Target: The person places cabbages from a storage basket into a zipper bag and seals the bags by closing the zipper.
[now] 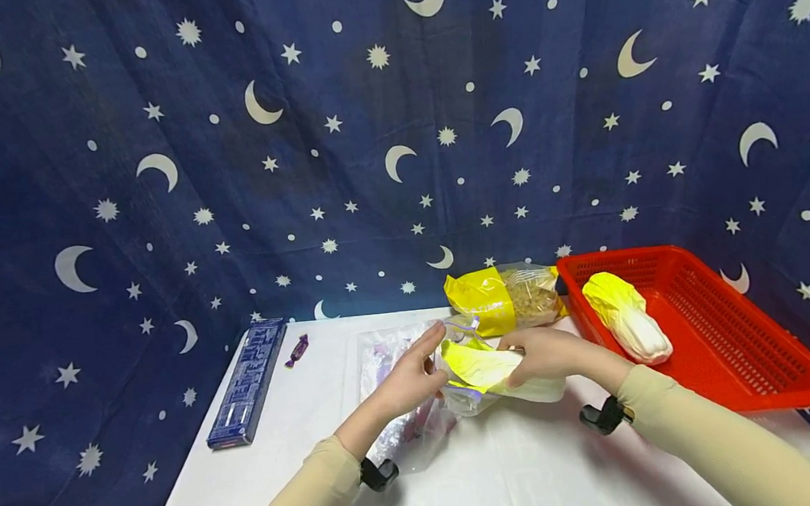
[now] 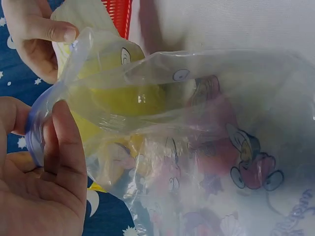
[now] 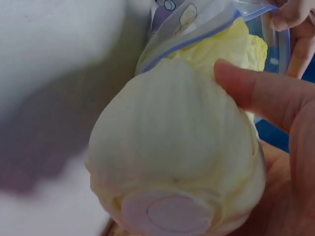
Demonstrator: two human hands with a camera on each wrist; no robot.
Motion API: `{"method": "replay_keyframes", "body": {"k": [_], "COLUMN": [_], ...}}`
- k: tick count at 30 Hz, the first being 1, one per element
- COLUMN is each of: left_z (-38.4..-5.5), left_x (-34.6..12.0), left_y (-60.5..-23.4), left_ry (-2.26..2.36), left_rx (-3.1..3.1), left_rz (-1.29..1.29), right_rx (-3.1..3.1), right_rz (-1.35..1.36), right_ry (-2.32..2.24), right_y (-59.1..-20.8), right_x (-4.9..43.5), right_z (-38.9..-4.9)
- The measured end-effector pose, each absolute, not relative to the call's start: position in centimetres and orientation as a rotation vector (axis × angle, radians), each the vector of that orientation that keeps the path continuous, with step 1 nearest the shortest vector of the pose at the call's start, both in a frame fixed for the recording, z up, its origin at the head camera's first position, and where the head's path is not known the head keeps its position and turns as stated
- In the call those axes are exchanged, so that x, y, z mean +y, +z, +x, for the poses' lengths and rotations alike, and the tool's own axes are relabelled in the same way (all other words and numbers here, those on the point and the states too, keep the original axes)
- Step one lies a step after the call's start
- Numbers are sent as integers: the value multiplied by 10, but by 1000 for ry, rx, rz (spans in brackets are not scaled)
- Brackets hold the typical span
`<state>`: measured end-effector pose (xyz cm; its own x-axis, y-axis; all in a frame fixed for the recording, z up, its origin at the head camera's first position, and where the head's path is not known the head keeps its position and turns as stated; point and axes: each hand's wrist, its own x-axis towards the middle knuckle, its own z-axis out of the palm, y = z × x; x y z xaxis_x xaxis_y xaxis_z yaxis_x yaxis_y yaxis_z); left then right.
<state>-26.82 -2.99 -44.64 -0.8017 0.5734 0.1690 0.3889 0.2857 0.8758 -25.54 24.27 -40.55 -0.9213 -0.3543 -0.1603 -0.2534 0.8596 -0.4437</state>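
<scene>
A clear zip bag with cartoon prints and a purple zip edge has its mouth held by my left hand. In the left wrist view, the fingers of that hand lie around the zip edge. My right hand grips a napa cabbage near its white base. The yellow leafy end of the cabbage is inside the bag's mouth, while the base sticks out toward the right. Part of the left hand's grip is hidden in the head view.
On the right, a red plastic basket holds another napa cabbage. Behind the hands lies a yellow and clear food packet. A purple-wrapped candy and a long dark blue box lie on the left of the white table.
</scene>
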Motion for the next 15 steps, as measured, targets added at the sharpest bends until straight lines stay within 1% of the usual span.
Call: {"method": "replay_keyframes", "body": {"k": [6,15], "left_z": [-266,-263], "left_x": [-29,-24], "left_y": [-444,-442], "left_ry": [1448,1356], "left_rx": [2464,2536], "left_rz": [945,1009], "right_rx": [2847,2876], "right_rz": [-407,-326], "right_ry": [-434,-335], "right_y": [-401,-394], "right_x": [236,224], "right_z": [-257,-258]}}
